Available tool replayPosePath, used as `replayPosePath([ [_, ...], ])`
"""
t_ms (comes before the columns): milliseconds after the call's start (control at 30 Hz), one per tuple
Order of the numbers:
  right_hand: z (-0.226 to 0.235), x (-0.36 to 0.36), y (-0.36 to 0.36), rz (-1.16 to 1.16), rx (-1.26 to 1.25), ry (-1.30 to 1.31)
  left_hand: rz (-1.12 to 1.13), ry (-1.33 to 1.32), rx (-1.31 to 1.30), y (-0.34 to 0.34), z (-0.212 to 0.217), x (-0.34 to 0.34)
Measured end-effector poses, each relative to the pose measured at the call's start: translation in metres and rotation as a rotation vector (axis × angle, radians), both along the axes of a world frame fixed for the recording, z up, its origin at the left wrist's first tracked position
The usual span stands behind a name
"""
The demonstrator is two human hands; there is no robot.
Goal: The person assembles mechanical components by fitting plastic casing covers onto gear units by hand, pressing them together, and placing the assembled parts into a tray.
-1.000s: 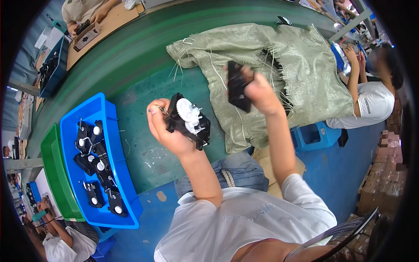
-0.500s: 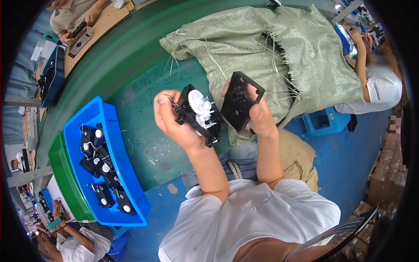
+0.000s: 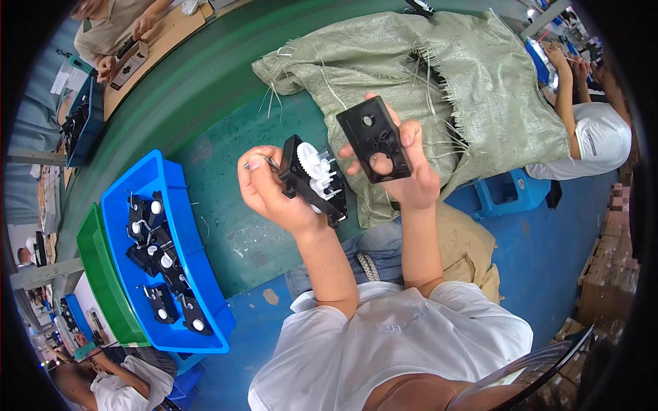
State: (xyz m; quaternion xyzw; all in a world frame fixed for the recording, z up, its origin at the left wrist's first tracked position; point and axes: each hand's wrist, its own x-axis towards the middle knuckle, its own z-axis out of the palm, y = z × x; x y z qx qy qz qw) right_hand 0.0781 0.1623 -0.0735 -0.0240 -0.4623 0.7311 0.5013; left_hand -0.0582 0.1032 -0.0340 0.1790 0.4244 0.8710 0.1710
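A green tabletop [image 3: 233,161] spreads below the left grip [image 3: 274,195] and the right grip [image 3: 419,179]. A pale green woven sack [image 3: 493,103] lies under and beyond the right grip. Left of the left grip stands a blue bin [image 3: 197,260] holding black units [image 3: 164,260]; farther left, a green bin [image 3: 110,284]. The left grip is closed around a black housing [image 3: 305,192]; the right grip cradles a black plate [image 3: 373,139], apart from the housing. White gears [image 3: 308,159] sit in the housing, between the grips.
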Motion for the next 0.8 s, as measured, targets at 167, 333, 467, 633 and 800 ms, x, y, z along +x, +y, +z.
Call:
replayPosePath([
  [167, -0.002, -0.011, -0.003, -0.163, -0.019, 0.006, 0.028, 0.054, -0.063, 0.001, -0.001, 0.003],
  [333, 0.003, -0.016, -0.009, -0.133, 0.156, -0.101, 0.047, 0.084, -0.057, 0.005, -0.001, 0.006],
  [467, 0.008, -0.018, -0.012, -0.153, 0.270, -0.217, 0.009, 0.128, -0.072, 0.006, -0.001, 0.006],
  [633, 0.008, -0.021, -0.019, -0.209, 0.247, -0.322, -0.011, 0.153, -0.085, 0.006, 0.000, 0.009],
  [800, 0.010, -0.022, -0.020, -0.213, 0.263, -0.355, 0.019, 0.186, -0.110, 0.006, -0.001, 0.009],
])
